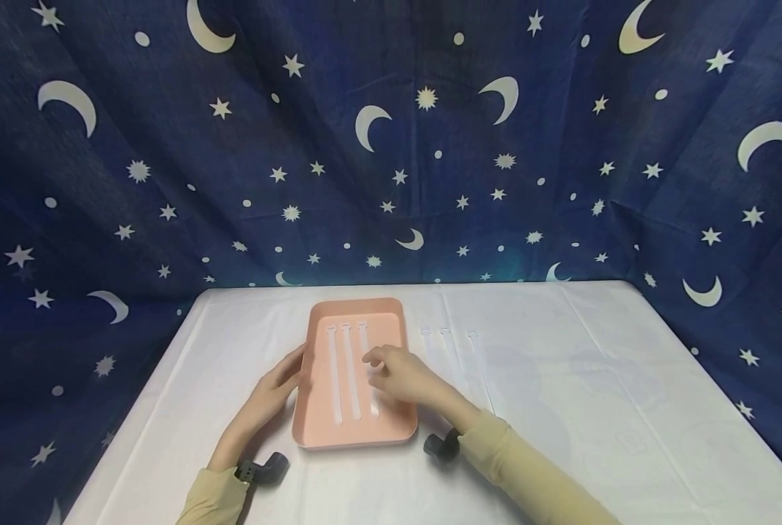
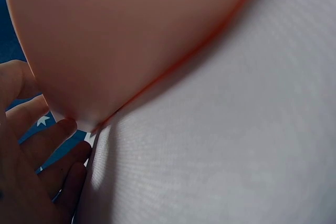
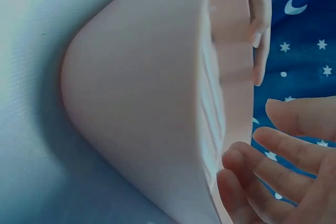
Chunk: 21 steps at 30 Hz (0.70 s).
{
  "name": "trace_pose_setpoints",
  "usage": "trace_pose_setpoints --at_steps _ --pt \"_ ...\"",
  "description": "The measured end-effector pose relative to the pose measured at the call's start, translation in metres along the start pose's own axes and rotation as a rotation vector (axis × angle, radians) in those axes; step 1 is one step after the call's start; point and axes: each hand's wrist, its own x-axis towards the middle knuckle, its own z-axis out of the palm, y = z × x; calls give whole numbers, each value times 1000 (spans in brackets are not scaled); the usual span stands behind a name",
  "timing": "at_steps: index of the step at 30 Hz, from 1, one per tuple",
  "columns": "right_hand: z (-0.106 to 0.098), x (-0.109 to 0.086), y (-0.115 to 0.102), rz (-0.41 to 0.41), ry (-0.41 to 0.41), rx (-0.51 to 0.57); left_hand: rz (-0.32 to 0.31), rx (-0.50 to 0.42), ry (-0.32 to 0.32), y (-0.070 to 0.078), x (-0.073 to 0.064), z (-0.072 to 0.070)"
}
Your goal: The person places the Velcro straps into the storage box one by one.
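Observation:
A pink rectangular tray (image 1: pixel 391 432) lies on the table. Inside it three white straps with T-shaped heads run lengthwise side by side: a left strap (image 1: pixel 335 375), a middle strap (image 1: pixel 351 375) and a right strap (image 1: pixel 363 335). My left hand (image 1: pixel 273 390) rests its extended fingers against the tray's left side; in the left wrist view those fingers (image 2: pixel 50 135) lie along the outer wall. Over the right strap, covering its middle, my right hand (image 1: pixel 400 375) hovers with loosely bent fingers. The right wrist view shows these fingers (image 3: pixel 278 177) spread apart, holding nothing.
Three more white straps lie on the white tabletop (image 1: pixel 575 408) right of the tray, among them an outermost strap (image 1: pixel 478 361). A dark blue star-and-moon curtain (image 1: pixel 391 160) hangs behind the table. Each wrist wears a black camera mount (image 1: pixel 269 469).

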Motion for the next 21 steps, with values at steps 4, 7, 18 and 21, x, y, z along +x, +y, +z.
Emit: trace_pose_setpoints --at_steps 4,7,18,21 --pt "-2 -8 -2 -12 41 -22 6 -3 -4 -1 0 0" --pt "-2 -15 -1 -26 73 -35 11 -9 -3 -2 0 0" --pt "-3 -43 10 2 134 15 16 -7 1 -1 -1 0" --pt "-5 -52 14 4 165 6 10 -4 3 -1 0 0"
